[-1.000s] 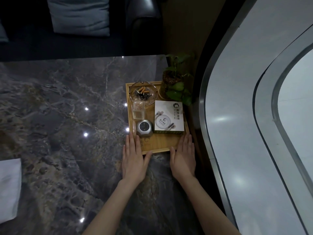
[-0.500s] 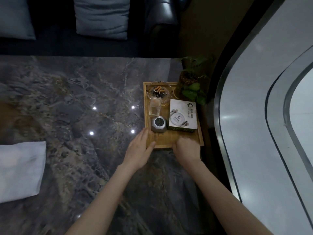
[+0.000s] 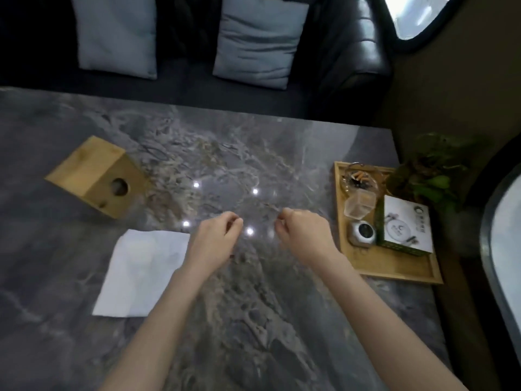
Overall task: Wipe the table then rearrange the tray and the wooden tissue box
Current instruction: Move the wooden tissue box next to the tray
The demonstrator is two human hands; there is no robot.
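Note:
The wooden tray (image 3: 394,268) sits at the right edge of the dark marble table (image 3: 253,306), holding a glass ashtray (image 3: 359,179), a small clear cup (image 3: 360,206), a round metal object (image 3: 363,233) and a white box (image 3: 406,225). The wooden tissue box (image 3: 97,176) stands at the far left of the table. A white cloth (image 3: 141,272) lies flat between it and my hands. My left hand (image 3: 215,242) and my right hand (image 3: 303,235) hover over the table's middle, fingers loosely curled, holding nothing, clear of the tray.
A potted green plant (image 3: 428,176) stands just past the tray's far right corner. A dark sofa with two grey cushions (image 3: 259,43) runs along the table's far edge. A curved grey wall ledge (image 3: 504,249) borders the right side.
Both hands have left the tray's near edge and drawn back to the left over the table's middle. My view has swung left, bringing the tissue box and cloth into sight.

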